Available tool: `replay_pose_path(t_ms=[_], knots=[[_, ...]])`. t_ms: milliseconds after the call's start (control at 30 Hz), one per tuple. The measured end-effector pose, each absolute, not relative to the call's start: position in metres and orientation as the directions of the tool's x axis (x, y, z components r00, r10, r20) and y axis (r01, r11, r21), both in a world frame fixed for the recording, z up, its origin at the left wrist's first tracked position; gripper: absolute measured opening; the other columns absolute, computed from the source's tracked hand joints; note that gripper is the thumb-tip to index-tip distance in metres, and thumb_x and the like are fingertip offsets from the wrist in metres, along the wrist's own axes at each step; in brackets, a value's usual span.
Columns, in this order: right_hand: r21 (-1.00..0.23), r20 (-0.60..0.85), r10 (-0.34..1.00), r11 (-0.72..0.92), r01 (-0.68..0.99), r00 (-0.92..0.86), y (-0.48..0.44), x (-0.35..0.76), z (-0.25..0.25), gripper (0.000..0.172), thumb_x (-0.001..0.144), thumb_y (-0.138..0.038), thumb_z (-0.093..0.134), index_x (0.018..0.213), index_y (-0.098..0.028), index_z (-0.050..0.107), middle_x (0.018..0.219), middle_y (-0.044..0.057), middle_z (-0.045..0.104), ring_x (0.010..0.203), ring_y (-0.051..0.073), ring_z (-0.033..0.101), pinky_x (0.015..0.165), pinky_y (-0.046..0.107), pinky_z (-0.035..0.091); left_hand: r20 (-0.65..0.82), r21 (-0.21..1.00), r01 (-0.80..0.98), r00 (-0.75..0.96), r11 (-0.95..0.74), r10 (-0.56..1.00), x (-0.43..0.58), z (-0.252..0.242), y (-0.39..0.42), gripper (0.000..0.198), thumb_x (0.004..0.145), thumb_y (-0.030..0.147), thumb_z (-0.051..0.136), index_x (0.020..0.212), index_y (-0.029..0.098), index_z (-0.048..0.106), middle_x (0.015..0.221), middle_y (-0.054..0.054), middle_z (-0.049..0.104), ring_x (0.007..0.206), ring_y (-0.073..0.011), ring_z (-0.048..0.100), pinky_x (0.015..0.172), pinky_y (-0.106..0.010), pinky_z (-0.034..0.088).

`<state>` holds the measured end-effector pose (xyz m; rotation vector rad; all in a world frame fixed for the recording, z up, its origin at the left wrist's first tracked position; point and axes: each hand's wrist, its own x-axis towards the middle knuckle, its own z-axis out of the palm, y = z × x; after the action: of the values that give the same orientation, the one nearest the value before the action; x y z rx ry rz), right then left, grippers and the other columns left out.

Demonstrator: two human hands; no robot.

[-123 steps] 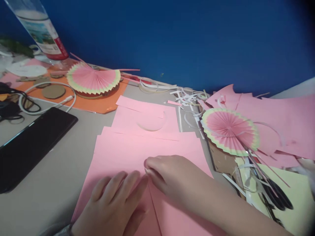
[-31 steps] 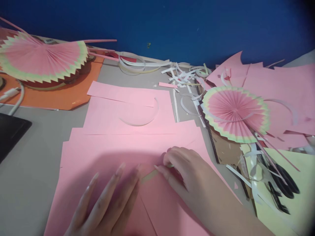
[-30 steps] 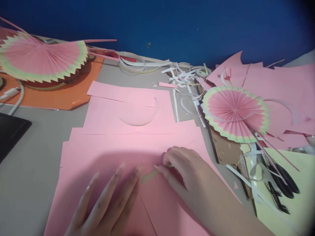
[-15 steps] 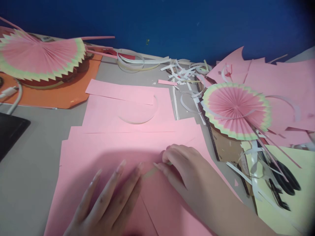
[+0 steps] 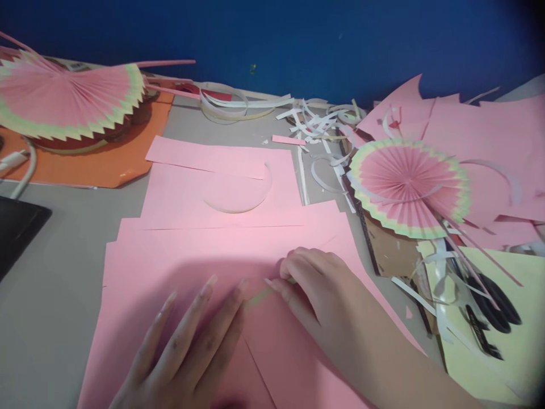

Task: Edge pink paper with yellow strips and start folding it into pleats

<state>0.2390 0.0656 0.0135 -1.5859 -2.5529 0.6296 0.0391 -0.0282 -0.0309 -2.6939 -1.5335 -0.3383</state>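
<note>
Sheets of pink paper (image 5: pixel 149 255) lie stacked on the grey table in front of me. My left hand (image 5: pixel 187 346) rests flat on the top sheet with its fingers spread. A narrow pale green paper strip (image 5: pixel 259 297) runs from beside the left index fingertip to my right hand (image 5: pixel 317 289). Thumb and curled fingers of the right hand pinch the strip's far end, which is mostly hidden under them. Farther back, a folded pink paper strip (image 5: pixel 208 159) and a thin curled strip (image 5: pixel 238 210) lie on another pink sheet.
Pleated pink fans with green edges lie left (image 5: pixel 72 96) and right (image 5: pixel 409 187). White paper scraps (image 5: pixel 315 122) pile up near the blue wall (image 5: pixel 272 45). At right, black-handled scissors (image 5: pixel 496 304) rest on yellow-green paper (image 5: pixel 511 352). A black object (image 5: pixel 21 233) sits at the left edge.
The view has shifted very slightly. Both hands stay almost in place, with the right hand still pinching the strip and the left still flat on the paper.
</note>
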Motion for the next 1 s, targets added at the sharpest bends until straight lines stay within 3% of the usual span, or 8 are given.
replay_pose_path(t_ms=[500, 700, 1000], knots=[[-0.386, -0.183, 0.871, 0.364, 0.848, -0.457, 0.0659, 0.2384, 0.0130, 0.019, 0.087, -0.021, 0.053, 0.068, -0.019, 0.048, 0.069, 0.000, 0.053, 0.067, 0.017, 0.049, 0.063, 0.030, 0.034, 0.165, 0.086, 0.824, 0.543, -0.561, 0.823, 0.0348, -0.0264, -0.0259, 0.065, 0.084, 0.058, 0.042, 0.134, 0.017, 0.042, 0.145, -0.002, 0.036, 0.136, -0.0275, 0.022, 0.114, -0.046, 0.006], [-0.368, -0.197, 0.862, 0.376, 0.850, -0.467, 0.0676, 0.2385, 0.0130, 0.020, 0.088, -0.024, 0.050, 0.069, -0.019, 0.049, 0.071, 0.000, 0.055, 0.068, 0.018, 0.050, 0.063, 0.030, 0.034, 0.153, 0.034, 0.784, 0.609, -0.620, 0.778, 0.0332, -0.0256, -0.0227, 0.066, 0.081, 0.051, 0.048, 0.134, 0.013, 0.042, 0.146, -0.006, 0.034, 0.134, -0.0315, 0.024, 0.113, -0.049, 0.006], [-0.257, -0.105, 0.870, 0.444, 0.858, -0.482, 0.0616, 0.2385, 0.0127, 0.016, 0.086, -0.021, 0.050, 0.071, -0.020, 0.053, 0.072, 0.000, 0.058, 0.066, 0.019, 0.051, 0.063, 0.031, 0.032, 0.145, 0.140, 0.835, 0.515, -0.533, 0.845, 0.0389, -0.0213, -0.0257, 0.075, 0.080, 0.058, 0.048, 0.142, 0.020, 0.028, 0.143, 0.001, 0.040, 0.134, -0.0216, 0.026, 0.114, -0.041, 0.006]])
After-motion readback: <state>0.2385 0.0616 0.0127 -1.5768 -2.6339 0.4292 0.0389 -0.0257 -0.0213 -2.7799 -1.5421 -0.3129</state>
